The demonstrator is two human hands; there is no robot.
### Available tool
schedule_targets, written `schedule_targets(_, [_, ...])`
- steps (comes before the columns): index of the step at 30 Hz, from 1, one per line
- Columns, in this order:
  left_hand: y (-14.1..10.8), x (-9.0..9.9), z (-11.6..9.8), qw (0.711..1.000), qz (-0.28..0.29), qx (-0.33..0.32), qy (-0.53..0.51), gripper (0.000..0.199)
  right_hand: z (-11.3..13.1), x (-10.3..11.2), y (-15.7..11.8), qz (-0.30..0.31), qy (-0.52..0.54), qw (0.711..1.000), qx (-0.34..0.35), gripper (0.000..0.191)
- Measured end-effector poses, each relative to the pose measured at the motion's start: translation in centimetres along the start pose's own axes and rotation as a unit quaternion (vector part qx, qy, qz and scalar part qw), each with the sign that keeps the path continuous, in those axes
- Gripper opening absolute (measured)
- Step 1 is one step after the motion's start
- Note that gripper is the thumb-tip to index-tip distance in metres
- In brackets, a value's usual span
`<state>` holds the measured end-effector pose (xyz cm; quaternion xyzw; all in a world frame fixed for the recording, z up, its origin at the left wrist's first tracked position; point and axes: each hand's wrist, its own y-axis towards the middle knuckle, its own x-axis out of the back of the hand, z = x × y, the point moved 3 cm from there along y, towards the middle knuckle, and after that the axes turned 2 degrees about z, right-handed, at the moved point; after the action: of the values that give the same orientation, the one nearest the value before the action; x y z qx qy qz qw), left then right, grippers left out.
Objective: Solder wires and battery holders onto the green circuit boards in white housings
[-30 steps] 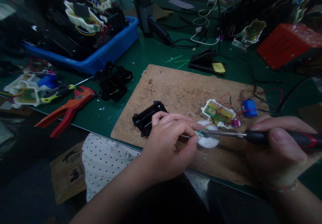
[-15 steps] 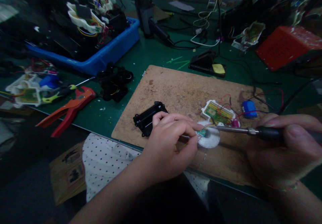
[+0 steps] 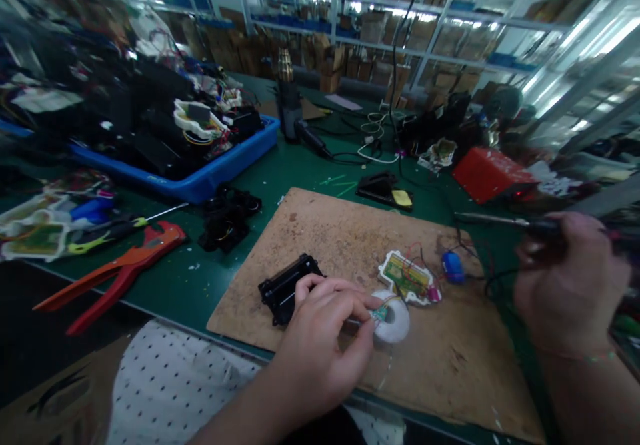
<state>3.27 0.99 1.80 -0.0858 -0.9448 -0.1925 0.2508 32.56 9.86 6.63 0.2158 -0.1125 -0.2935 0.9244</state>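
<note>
My left hand (image 3: 327,338) pinches a small green circuit board (image 3: 381,313) with thin wires, over a white ring (image 3: 397,325) on the brown board (image 3: 340,232). A black plastic housing (image 3: 287,286) lies just beyond that hand, partly covered by it. My right hand (image 3: 575,278) is closed around the dark handle of a soldering iron (image 3: 493,218), whose metal tip points left, raised and away from the circuit board. Between the hands lie a white casing with a green board (image 3: 407,277) and a blue wrapped block (image 3: 453,268), with red and black wires around them.
A stand with a yellow sponge (image 3: 402,198) sits behind the brown board. At left are red-orange cutters (image 3: 145,258), a screwdriver (image 3: 163,214) and black parts (image 3: 227,218). Farther back stand a full blue tray (image 3: 200,182), a heat gun (image 3: 290,115) and a red box (image 3: 493,173).
My right hand has drawn the soldering iron away from the circuit board, to the right and up. My left hand keeps its pinch. The head view has tilted up, showing shelves behind.
</note>
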Motion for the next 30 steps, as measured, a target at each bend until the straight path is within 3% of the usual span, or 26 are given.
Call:
schedule_targets(3, [-0.2,-0.1,0.2,1.0,0.003,-0.003,-0.004,0.015,-0.3,-2.1,4.8,-0.021,-0.023,0.999,0.028,0.022])
schedule_targets(6, [-0.4,0.0,0.2,1.0,0.007,-0.001,-0.008,0.015,-2.0,-5.4,8.9,0.032,-0.071,0.997,-0.009,0.029])
schedule_targets(9, [-0.5,0.0,0.1,1.0,0.0,-0.001,-0.021,0.016,-3.9,-8.8,11.2,0.098,-0.128,0.986,-0.033,0.029])
schedule_targets(13, [-0.4,-0.1,0.1,0.999,-0.01,-0.003,-0.037,0.017,-6.2,-12.8,11.5,0.179,-0.192,0.963,-0.065,0.033])
schedule_targets(19, [-0.3,-0.1,0.4,0.999,-0.005,-0.005,-0.042,0.019,-9.0,-16.9,8.4,0.325,-0.22,0.91,-0.132,0.036])
schedule_targets(22, [-0.3,0.0,0.4,0.999,-0.001,-0.005,-0.039,0.017,-8.5,-16.0,7.6,0.39,-0.228,0.878,-0.159,0.039])
schedule_targets(25, [-0.2,0.1,0.4,0.999,0.005,-0.004,-0.036,0.014,-5.9,-12.7,7.4,0.434,-0.245,0.856,-0.137,0.043])
schedule_targets(28, [-0.2,0.0,0.2,0.999,0.006,-0.002,-0.035,0.013,-1.3,-8.5,5.9,0.445,-0.263,0.854,-0.06,0.042])
schedule_targets(29, [-0.1,0.0,0.2,0.999,0.009,-0.003,-0.033,0.012,0.4,-7.2,4.9,0.463,-0.268,0.845,-0.025,0.042])
schedule_targets(30, [-0.1,0.1,0.0,1.0,0.014,-0.004,-0.027,0.012,2.1,-6.2,3.6,0.505,-0.286,0.813,0.048,0.041])
